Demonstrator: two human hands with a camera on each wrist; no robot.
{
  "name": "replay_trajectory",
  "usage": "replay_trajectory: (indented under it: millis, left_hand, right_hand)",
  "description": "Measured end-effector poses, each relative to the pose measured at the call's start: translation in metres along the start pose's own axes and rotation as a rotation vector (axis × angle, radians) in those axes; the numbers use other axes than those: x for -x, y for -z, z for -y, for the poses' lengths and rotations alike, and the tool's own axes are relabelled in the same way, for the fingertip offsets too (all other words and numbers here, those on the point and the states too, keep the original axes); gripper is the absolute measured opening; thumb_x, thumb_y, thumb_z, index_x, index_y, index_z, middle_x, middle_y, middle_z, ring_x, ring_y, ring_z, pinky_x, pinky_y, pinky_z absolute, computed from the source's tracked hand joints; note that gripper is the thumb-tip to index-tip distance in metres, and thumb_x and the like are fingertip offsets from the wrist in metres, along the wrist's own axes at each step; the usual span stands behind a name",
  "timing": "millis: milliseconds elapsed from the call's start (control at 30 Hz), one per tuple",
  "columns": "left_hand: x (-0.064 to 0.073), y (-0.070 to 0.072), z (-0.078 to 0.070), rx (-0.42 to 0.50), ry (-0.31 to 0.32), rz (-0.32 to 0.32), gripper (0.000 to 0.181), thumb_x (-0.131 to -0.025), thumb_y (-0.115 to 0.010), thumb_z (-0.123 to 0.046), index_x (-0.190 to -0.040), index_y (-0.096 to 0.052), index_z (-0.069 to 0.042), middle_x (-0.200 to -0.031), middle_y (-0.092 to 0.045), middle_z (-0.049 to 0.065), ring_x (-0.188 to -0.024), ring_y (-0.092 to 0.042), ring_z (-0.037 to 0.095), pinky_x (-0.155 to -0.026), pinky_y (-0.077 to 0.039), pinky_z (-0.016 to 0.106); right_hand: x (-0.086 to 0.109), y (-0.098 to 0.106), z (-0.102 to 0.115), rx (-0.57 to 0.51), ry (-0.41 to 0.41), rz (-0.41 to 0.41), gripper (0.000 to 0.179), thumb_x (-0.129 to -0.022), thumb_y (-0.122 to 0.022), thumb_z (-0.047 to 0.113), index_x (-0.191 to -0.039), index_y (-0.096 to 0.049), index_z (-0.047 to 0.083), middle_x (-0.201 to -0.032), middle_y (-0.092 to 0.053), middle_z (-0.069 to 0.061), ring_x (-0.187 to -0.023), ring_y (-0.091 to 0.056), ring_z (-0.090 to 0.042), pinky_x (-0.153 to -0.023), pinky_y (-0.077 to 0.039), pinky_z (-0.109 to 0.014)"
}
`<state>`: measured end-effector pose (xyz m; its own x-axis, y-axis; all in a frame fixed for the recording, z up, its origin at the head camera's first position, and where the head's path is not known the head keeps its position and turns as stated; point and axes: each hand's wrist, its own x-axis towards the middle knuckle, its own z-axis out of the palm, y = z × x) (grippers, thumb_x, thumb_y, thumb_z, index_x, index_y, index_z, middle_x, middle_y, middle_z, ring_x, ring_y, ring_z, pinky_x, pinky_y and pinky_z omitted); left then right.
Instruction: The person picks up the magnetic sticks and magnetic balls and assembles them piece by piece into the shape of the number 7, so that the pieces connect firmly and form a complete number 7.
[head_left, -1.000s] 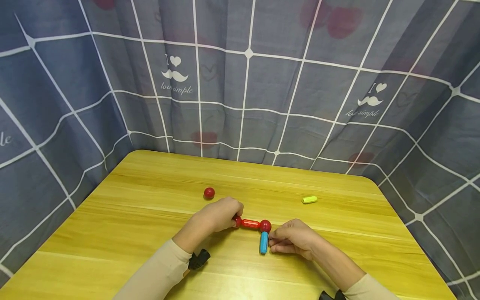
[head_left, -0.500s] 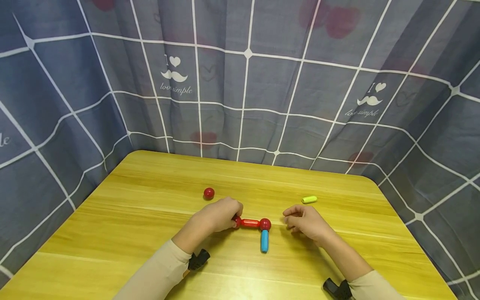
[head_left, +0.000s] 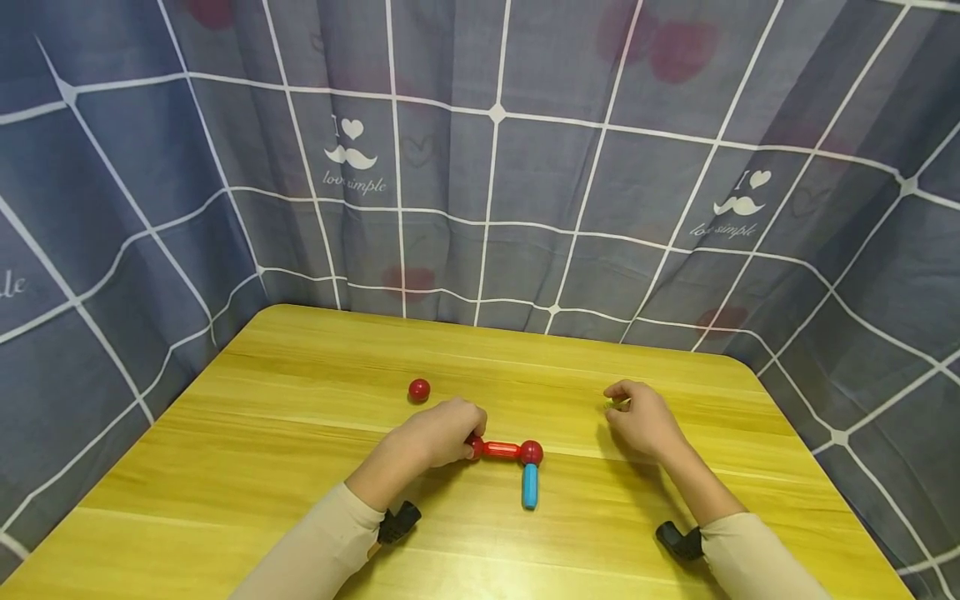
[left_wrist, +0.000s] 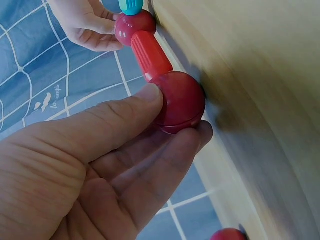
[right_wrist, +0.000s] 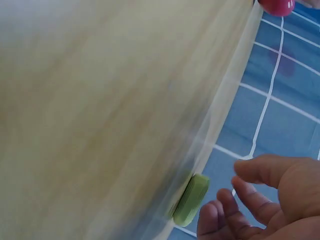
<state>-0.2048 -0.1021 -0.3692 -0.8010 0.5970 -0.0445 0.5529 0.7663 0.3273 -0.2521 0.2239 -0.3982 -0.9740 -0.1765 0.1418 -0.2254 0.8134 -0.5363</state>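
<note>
My left hand [head_left: 442,433] pinches a dark red ball [left_wrist: 182,102] between thumb and fingers at the end of a joined piece. From that ball a red ribbed rod [head_left: 502,450] runs right to a second red ball [head_left: 531,452]. A blue rod [head_left: 530,487] is attached to the second ball and points toward me. My right hand [head_left: 643,421] is over a short yellow-green rod [right_wrist: 191,200] at the right, its fingers bent loosely and apart. In the right wrist view that rod lies on the table beside the fingertips, with a gap between.
A loose red ball [head_left: 419,390] lies behind the left hand. The wooden table [head_left: 300,500] ends at a grey-blue curtain [head_left: 442,167] with white lines, which also hangs along both sides. Black wrist devices [head_left: 400,522] are strapped at both sleeves.
My right hand has left the blue rod and moved right and away from me to the yellow-green rod. The left hand keeps its pinch on the red ball in the same place.
</note>
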Motion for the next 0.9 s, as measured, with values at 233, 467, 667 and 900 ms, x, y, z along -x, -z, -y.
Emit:
replay_trajectory:
  millis: [233,467,667,900]
  left_hand:
    - [0.000,-0.001,0.000,-0.005,0.006,0.002,0.017,-0.082,-0.078,-0.006,-0.078,-0.062,-0.010,-0.069,-0.052,-0.006,-0.064,-0.046,0.011,-0.061,-0.042,0.024]
    - [-0.001,-0.002,0.000,-0.012,0.010,0.003,0.019,-0.082,-0.078,-0.006,-0.077,-0.061,-0.012,-0.068,-0.052,-0.006,-0.064,-0.046,0.010,-0.059,-0.041,0.024]
    - [-0.001,-0.002,0.000,-0.010,0.014,0.005,0.018,-0.082,-0.078,-0.006,-0.078,-0.061,-0.011,-0.069,-0.052,-0.006,-0.064,-0.046,0.010,-0.060,-0.042,0.024]
    - [-0.002,-0.002,-0.001,-0.007,0.020,0.007,0.018,-0.082,-0.078,-0.005,-0.077,-0.061,-0.012,-0.068,-0.052,-0.006,-0.064,-0.047,0.010,-0.060,-0.042,0.024]
  right_hand:
    - [-0.005,0.003,-0.011,0.106,0.046,-0.056,0.032,-0.081,-0.067,0.003,-0.112,-0.066,-0.002,-0.108,-0.061,-0.024,-0.104,-0.056,-0.042,-0.087,-0.044,-0.054]
    - [-0.005,0.005,-0.015,0.155,0.095,-0.039,0.039,-0.076,-0.065,-0.002,-0.116,-0.066,-0.003,-0.115,-0.060,-0.028,-0.110,-0.054,-0.047,-0.092,-0.042,-0.057]
    - [-0.004,0.005,-0.017,0.196,0.116,0.032,0.040,-0.076,-0.059,-0.008,-0.115,-0.067,-0.003,-0.118,-0.059,-0.027,-0.110,-0.053,-0.050,-0.093,-0.041,-0.059]
    - [-0.003,0.007,-0.017,0.193,0.089,0.082,0.025,-0.077,-0.066,-0.005,-0.100,-0.072,0.003,-0.105,-0.066,-0.017,-0.102,-0.059,-0.043,-0.087,-0.046,-0.055]
